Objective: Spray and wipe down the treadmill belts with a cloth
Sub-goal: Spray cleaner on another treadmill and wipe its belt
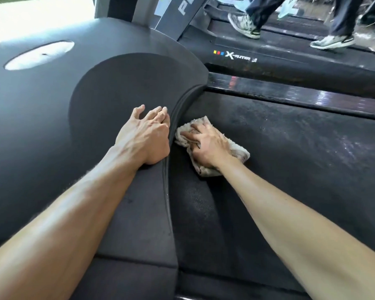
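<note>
Your right hand (206, 146) is flat on the crumpled beige terry cloth (212, 148), fingers spread narrow and slightly bent, pressing it down onto the dark grey textured treadmill belt (290, 152). The cloth sits at the belt's front end, just beside the curved black rubber lip (178, 118) where the belt meets the matte black plastic motor hood (108, 87); cloth edges stick out on both sides of the hand. Your left hand (145, 137) rests on the motor hood, just on the other side of that lip from the cloth, fingers loosely splayed with tips touching the hood surface, holding nothing. The 2 hands are near each other, apart, with the lip between them. Belt surface away from the cloth shows dull pale streaks and specks. A glossy black side rail (301, 94) runs along the belt's far edge. Beyond the rail is a second black treadmill (268, 61) with an "X-runner" label; a person's 2 feet in grey-white sneakers (245, 24) and dark trousers are on its belt. A bright oval reflection (39, 55) sits on the hood, well away from the cloth.
</note>
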### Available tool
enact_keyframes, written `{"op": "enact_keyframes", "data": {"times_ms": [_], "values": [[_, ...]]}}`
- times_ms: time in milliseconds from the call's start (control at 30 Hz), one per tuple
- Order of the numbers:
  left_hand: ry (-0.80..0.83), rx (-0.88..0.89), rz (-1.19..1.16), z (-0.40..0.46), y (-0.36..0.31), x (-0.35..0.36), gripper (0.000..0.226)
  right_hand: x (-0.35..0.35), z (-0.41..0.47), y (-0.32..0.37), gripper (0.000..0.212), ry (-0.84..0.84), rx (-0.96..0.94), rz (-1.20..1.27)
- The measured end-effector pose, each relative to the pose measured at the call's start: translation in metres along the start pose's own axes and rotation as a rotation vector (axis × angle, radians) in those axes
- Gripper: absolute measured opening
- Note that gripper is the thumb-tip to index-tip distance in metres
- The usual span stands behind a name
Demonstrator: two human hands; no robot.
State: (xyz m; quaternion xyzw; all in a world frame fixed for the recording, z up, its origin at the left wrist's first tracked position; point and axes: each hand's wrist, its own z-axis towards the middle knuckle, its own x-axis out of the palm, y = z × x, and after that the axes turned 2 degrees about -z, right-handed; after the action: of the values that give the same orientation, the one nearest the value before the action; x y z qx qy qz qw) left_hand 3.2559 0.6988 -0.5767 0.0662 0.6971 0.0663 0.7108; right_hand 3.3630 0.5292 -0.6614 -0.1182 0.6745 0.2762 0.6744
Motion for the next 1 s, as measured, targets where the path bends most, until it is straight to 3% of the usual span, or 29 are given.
{"op": "enact_keyframes", "data": {"times_ms": [300,467,533,700,1000], "values": [[0.000,-0.002,0.007,-0.001,0.001,-0.001,0.060,0.002,-0.138,0.019,0.051,0.025,-0.393,0.148],[0.015,-0.014,0.022,0.000,0.001,0.000,0.060,0.000,-0.158,0.000,0.050,0.044,-0.434,0.199],[-0.003,-0.019,0.031,0.002,0.002,0.001,0.061,0.000,-0.151,-0.007,0.048,0.004,-0.371,0.196],[-0.003,-0.014,0.021,0.003,0.001,0.003,0.061,0.002,-0.132,-0.014,0.043,-0.125,0.046,0.178],[-0.014,-0.002,-0.064,0.004,0.001,-0.001,0.057,-0.001,-0.132,-0.004,0.044,-0.131,0.108,0.082]]}}
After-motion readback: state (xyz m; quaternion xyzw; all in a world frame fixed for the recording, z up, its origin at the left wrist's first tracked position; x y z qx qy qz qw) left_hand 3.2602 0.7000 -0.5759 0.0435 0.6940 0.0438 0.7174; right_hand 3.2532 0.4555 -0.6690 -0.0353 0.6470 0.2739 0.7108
